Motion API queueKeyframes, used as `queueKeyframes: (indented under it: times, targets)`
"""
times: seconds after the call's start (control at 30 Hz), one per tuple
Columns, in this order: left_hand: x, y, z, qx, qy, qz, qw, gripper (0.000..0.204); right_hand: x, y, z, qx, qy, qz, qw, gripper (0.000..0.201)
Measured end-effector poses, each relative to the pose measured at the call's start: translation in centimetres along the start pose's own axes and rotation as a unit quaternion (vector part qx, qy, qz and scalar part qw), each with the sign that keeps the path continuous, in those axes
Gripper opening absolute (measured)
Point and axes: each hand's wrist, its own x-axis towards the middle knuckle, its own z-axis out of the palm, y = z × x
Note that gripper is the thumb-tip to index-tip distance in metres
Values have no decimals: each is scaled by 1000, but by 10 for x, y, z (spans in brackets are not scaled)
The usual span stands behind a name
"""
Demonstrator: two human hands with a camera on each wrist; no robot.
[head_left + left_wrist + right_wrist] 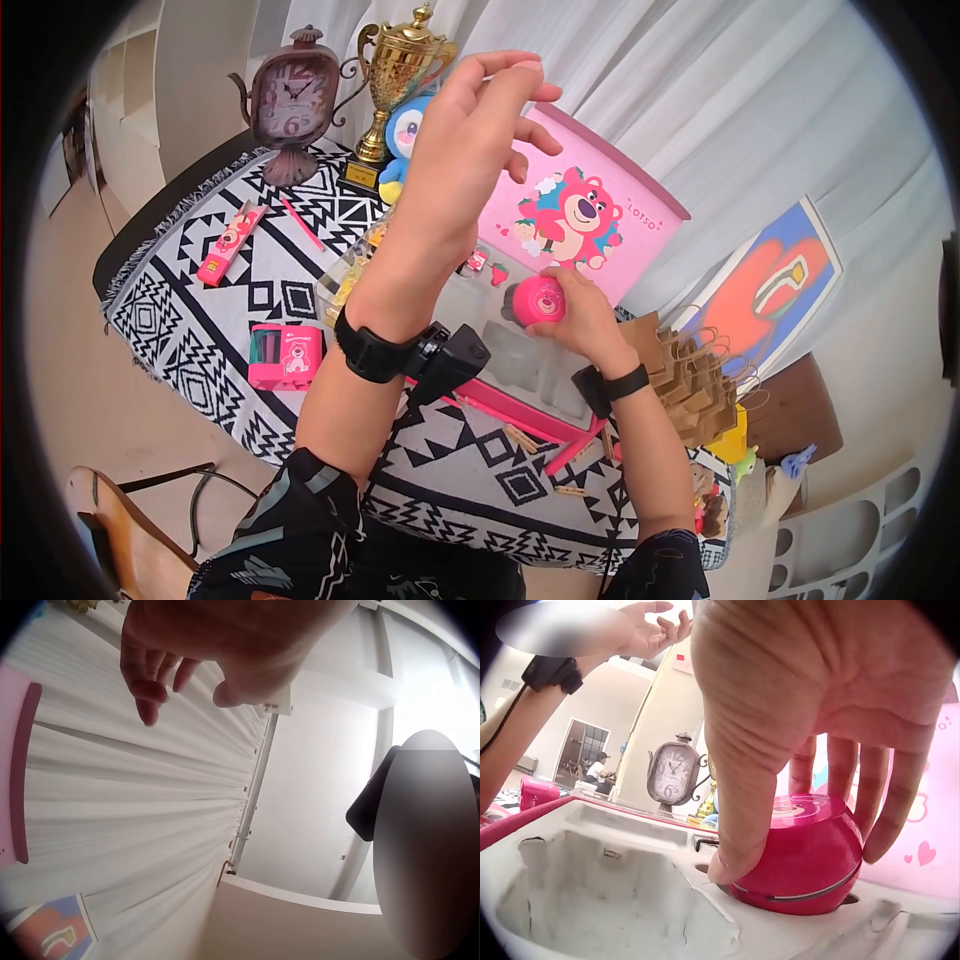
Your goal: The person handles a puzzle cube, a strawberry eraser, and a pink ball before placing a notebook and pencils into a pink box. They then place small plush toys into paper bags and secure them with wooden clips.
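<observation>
A round pink object [541,299] with a bear print is gripped by my right hand [585,320] over the grey moulded tray [480,335] of a pink box. In the right wrist view, the thumb and fingers of my right hand [817,682] stand around the pink object [799,859], low at the tray [622,900]. Raised above the table, my left hand [470,150] holds nothing, its fingers loosely bent. The left wrist view shows this left hand [225,645] in front of the curtain. The box's pink lid [600,190] stands upright behind the tray.
A clock [293,95], a gold trophy [398,80] and a blue plush toy [402,140] stand at the back left. A pink sharpener-like box [287,357] and a pink packet [231,243] lie left. Paper bags [680,370] and a picture [765,285] are at the right.
</observation>
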Motion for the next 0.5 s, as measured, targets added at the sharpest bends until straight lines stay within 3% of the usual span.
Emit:
queueKeyframes:
  times: [0.2,0.5]
  targets:
    - [0,5,-3,-10,-1,9,1000,47,22,16,13,37,-97,10,995,83]
    - [0,9,-7,-19,0,14,1000,46,21,32,21,22,-81,-22,996,82]
